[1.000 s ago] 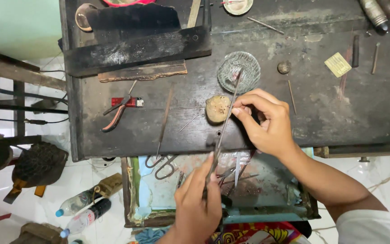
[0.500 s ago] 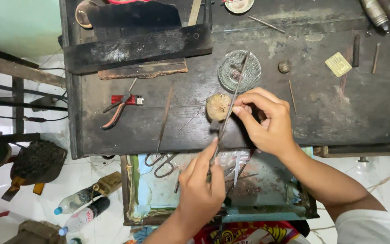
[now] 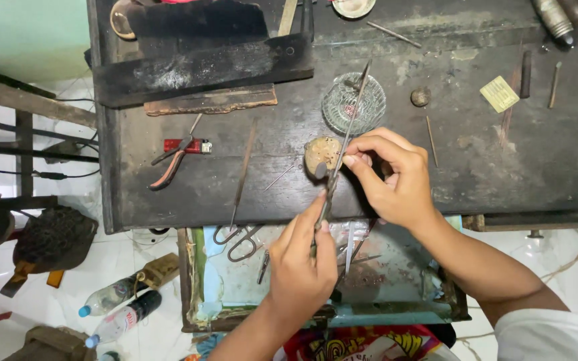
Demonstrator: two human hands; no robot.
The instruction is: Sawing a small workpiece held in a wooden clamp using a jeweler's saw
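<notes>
A: While the left hand (image 3: 299, 267) grips the long thin metal file (image 3: 342, 144) at its near end, where does it run?

B: Away and slightly right, over the round brownish block (image 3: 321, 152) toward the ribbed glass dish (image 3: 354, 103). The right hand (image 3: 396, 177), nearer the block, pinches something small against the file on the dark, scarred wooden surface (image 3: 536, 160).

both hands (image 3: 342, 220) raised close together, fingers pinched shut
</notes>
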